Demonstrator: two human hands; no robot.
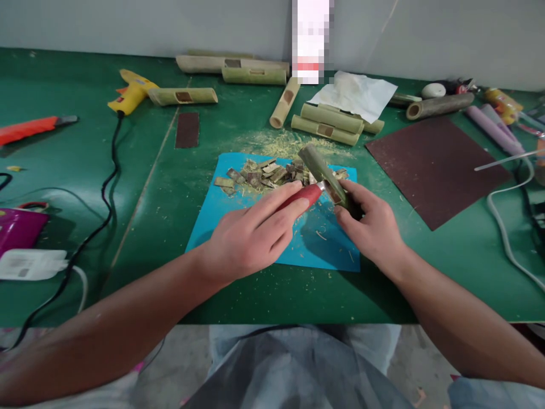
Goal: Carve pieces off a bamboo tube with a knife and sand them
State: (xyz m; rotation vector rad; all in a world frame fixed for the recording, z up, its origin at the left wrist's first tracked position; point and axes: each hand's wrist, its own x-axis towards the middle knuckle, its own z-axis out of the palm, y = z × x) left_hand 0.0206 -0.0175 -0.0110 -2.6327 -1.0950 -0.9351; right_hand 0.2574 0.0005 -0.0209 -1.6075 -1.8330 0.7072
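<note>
My left hand (251, 233) is closed round the red handle of a knife (304, 196), whose blade end meets a green bamboo piece (320, 166). That bamboo piece is tilted up and gripped at its lower end by my right hand (370, 224). Both hands hover over a blue cutting mat (213, 218) on the green table (128, 187). A pile of small bamboo chips (264, 173) lies at the mat's far edge, with sawdust beyond it.
Several cut bamboo tubes (326, 124) lie at the back, near a white paper (355, 94). A yellow glue gun (130, 94) with a black cord sits back left, an orange cutter (29, 128) far left. Dark sandpaper (434, 165) lies right, cables and tools beyond.
</note>
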